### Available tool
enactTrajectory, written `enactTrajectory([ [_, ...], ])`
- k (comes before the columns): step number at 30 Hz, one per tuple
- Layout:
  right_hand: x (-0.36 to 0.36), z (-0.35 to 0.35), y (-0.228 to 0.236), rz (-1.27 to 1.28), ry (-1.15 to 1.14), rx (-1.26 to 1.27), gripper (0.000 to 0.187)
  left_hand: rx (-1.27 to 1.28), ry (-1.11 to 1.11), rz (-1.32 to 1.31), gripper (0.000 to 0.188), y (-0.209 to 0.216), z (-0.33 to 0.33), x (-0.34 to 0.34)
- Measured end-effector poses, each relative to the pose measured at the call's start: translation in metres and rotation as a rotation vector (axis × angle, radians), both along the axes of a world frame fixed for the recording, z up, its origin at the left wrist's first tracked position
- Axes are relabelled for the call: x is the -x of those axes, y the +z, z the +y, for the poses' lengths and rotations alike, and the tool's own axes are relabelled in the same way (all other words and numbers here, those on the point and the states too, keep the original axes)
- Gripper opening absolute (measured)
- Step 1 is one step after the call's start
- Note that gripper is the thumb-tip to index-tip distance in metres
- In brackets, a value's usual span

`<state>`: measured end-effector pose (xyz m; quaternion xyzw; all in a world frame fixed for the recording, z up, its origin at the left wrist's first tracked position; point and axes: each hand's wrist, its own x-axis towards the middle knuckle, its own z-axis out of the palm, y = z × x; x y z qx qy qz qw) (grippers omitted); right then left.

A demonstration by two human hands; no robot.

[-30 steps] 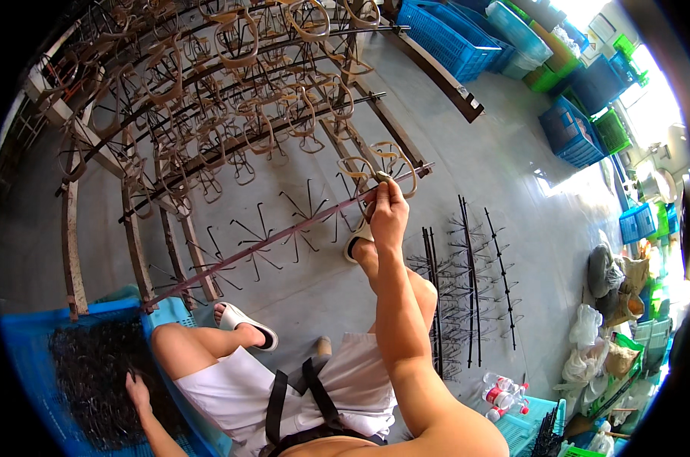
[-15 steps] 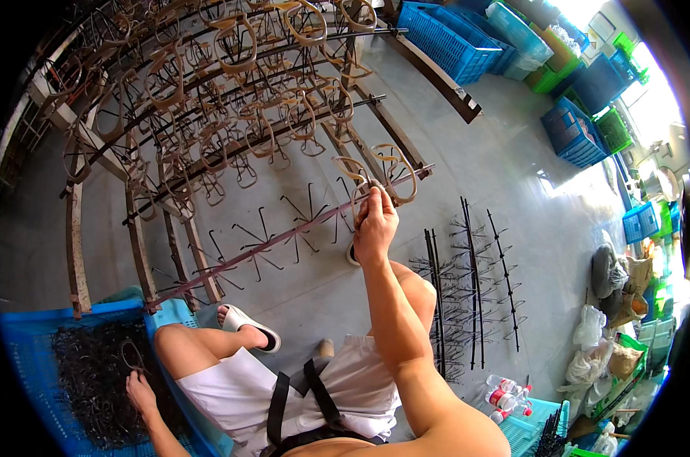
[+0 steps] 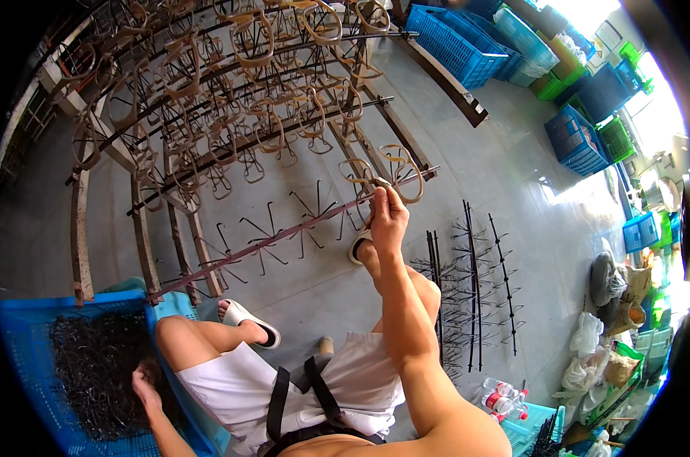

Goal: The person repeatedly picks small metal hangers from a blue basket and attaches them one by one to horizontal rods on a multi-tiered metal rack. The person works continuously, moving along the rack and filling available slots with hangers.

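Note:
With fingers pinched, my right hand (image 3: 391, 218) holds a tan looped frame (image 3: 420, 181) at the right end of a purplish rod (image 3: 284, 233). The rod slants down to the left and carries several bare, dark hooks along its length. My left hand (image 3: 145, 387) is low over the right part of a blue crate (image 3: 17, 343) on my left. Its fingers are curled and smeared, and whether anything is in them does not show. A heap of thin, dark looped pieces (image 3: 94, 377) fills the crate.
Ahead stands a metal rack (image 3: 75, 228) with rods full of brown looped frames (image 3: 253, 46). Hooked black rods (image 3: 474, 297) lie on the floor to the right. Plastic bottles (image 3: 501, 397) rest by a teal basket (image 3: 539, 426). Blue crates (image 3: 455, 46) stand farther back.
My left hand has shifted slightly right and upward in the crate; the dark loop that stood up from its fingers no longer shows. My right hand stays at the rod's end, shifted slightly right.

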<state>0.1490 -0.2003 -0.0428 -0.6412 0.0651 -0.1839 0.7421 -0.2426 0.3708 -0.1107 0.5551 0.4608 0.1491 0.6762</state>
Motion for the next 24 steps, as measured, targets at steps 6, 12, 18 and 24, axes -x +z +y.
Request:
enactTrajectory([
  [6, -0.002, -0.002, 0.016, 0.078, -0.008, -0.146, 0.018, -0.341, 0.141, 0.114, 0.023, -0.016, -0.008, 0.002],
  [12, -0.005, -0.009, 0.019, 0.164, 0.004, -0.094, 0.022, 0.127, -0.168, -0.004, 0.029, 0.016, -0.018, 0.023],
  [18, 0.074, 0.09, 0.074, -0.266, -0.078, 0.848, 0.03, -0.161, 0.162, -0.171, 0.048, 0.142, -0.11, -0.05],
  [24, 0.174, 0.214, 0.073, 0.264, 1.203, -0.248, 0.03, 0.023, -0.042, -0.482, 0.027, 0.156, -0.2, -0.093],
])
